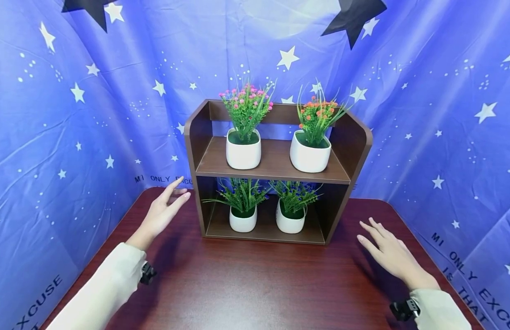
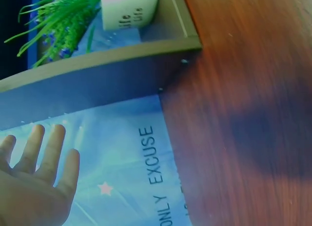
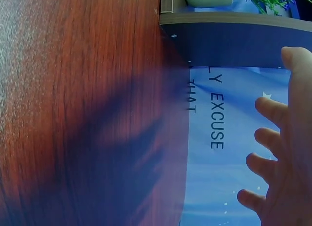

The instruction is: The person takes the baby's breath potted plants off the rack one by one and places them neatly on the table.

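A dark brown two-tier shelf stands on the table between my hands. My left hand hovers beside its left side panel, fingers extended and holding nothing. On the other side my right hand is spread above the table, apart from the right panel and likewise holding nothing. The upper tier bears a white pot with pink flowers and a white pot with orange flowers. Below them sit two white pots with blue flowers, a left one and a right one.
The reddish-brown wooden table reaches toward me in front of the shelf. A blue curtain with white stars and printed lettering hangs behind and along both sides. Dark star shapes show at the top.
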Demonstrator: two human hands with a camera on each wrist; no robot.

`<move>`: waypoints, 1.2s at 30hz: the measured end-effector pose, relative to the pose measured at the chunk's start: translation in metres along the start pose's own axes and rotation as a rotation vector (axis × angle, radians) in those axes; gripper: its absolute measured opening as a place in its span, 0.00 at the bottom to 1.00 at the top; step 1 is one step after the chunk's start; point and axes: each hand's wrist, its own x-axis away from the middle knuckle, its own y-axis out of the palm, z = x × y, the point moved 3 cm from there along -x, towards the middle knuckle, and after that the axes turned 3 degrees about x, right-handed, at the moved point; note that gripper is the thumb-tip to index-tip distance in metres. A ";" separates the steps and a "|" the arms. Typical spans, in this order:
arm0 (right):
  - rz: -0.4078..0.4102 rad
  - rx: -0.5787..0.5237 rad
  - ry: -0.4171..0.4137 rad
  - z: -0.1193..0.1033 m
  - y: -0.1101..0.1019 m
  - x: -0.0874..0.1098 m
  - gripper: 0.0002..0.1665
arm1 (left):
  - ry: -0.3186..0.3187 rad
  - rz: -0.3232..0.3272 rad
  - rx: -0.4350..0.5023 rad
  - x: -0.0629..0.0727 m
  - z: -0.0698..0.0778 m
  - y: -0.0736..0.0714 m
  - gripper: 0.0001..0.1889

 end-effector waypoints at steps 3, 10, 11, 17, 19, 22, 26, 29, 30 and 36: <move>0.010 -0.004 -0.002 -0.001 0.000 0.000 0.35 | -0.007 0.036 0.039 -0.003 0.004 0.002 0.32; 0.041 -0.021 -0.039 -0.005 -0.002 -0.001 0.32 | 0.006 0.071 0.151 -0.011 0.018 0.003 0.29; 0.053 -0.023 -0.047 -0.005 -0.003 -0.001 0.31 | 0.007 0.076 0.167 -0.010 0.024 0.003 0.29; 0.115 -0.026 -0.098 -0.013 -0.008 -0.002 0.26 | 0.007 0.148 0.297 -0.017 0.037 0.007 0.27; 0.124 -0.028 -0.108 -0.015 -0.008 -0.002 0.25 | -0.001 0.174 0.335 -0.023 0.029 0.011 0.28; 0.127 -0.032 -0.115 -0.017 -0.008 -0.002 0.24 | -0.020 0.192 0.363 -0.026 0.031 0.012 0.29; 0.140 -0.033 -0.131 -0.021 -0.009 -0.002 0.23 | -0.041 0.204 0.371 -0.029 0.036 0.013 0.31; 0.153 -0.037 -0.158 -0.024 -0.011 -0.002 0.22 | -0.055 0.212 0.361 -0.031 0.041 0.014 0.31; 0.158 -0.039 -0.168 -0.025 -0.012 -0.002 0.22 | -0.059 0.216 0.354 -0.031 0.042 0.015 0.31; 0.180 -0.053 -0.211 -0.034 -0.018 -0.003 0.21 | -0.080 0.258 0.311 -0.035 0.049 0.017 0.31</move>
